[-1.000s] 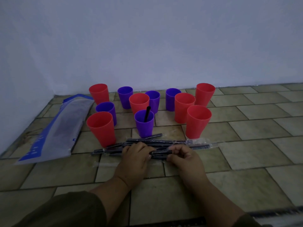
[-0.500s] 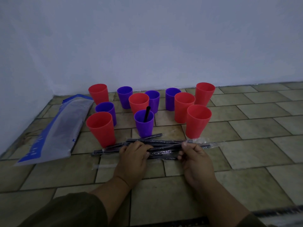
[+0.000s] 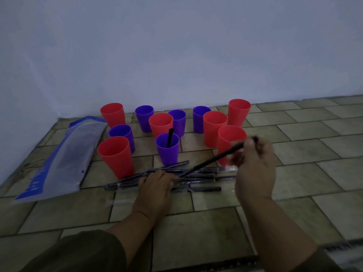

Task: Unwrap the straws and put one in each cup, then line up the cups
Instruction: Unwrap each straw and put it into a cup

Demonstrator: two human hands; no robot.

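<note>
Several red and purple cups stand in a loose cluster on the tiled floor. The front purple cup [image 3: 167, 149] has a black straw [image 3: 170, 136] in it. A pile of wrapped black straws [image 3: 198, 178] lies in front of the cups. My left hand [image 3: 156, 188] rests on the pile, its fingers curled over the straws. My right hand [image 3: 254, 163] pinches one black straw [image 3: 214, 160], lifted at a slant; its lower end is still down by the pile. That hand is just in front of the nearest right red cup [image 3: 228, 138].
A long blue and clear plastic bag [image 3: 59, 160] lies flat on the floor at the left. A pale wall runs right behind the cups. Bare tiles stretch to the right and in front of the pile.
My right hand has risen from the pile and moved right, drawing one black straw up at a slant. My left hand has stayed on the pile.
</note>
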